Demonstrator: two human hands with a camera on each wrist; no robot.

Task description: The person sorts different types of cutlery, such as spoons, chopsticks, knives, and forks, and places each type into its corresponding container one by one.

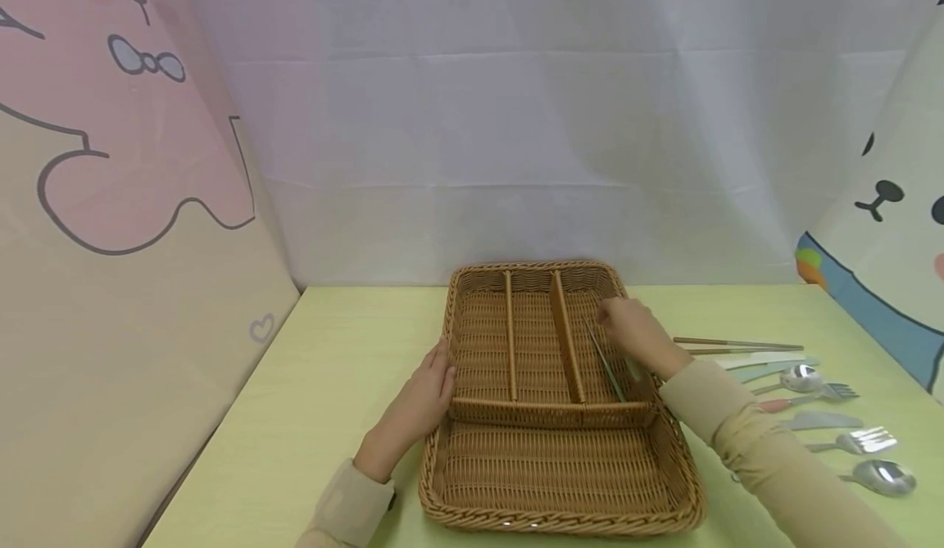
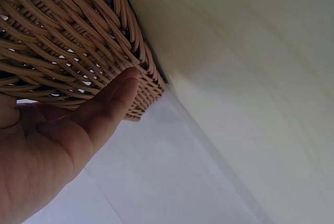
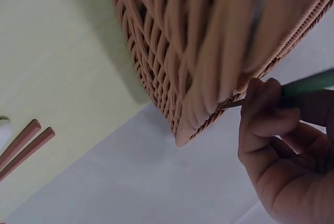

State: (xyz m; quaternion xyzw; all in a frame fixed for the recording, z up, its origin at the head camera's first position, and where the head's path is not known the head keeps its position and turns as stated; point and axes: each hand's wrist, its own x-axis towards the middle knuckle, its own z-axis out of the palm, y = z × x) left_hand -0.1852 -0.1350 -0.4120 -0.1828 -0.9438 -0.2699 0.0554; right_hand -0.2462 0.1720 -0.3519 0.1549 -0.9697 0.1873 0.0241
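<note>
A brown wicker basket (image 1: 560, 523) with dividers stands in the middle of the table. Against its left outer wall rests my left hand (image 1: 420, 392), fingers fairly straight; the left wrist view shows that hand (image 2: 68, 135) touching the weave. My right hand (image 1: 637, 331) is over the right rear compartment. Its curled fingers pinch a slim green chopstick (image 3: 308, 84), whose thin dark tip points toward the basket's rim in the right wrist view. A thin greenish stick (image 1: 606, 361) lies slanted in that compartment; whether it is the pinched one I cannot tell.
Right of the basket lie brown-ended chopsticks (image 1: 737, 342), pale knives (image 1: 767, 360), a spoon (image 1: 800, 378), a pink-handled fork (image 1: 782, 405), another knife (image 1: 826, 421), a silver fork (image 1: 866, 441) and a larger spoon (image 1: 885, 477). A white cloth wall (image 1: 442, 122) stands behind the table.
</note>
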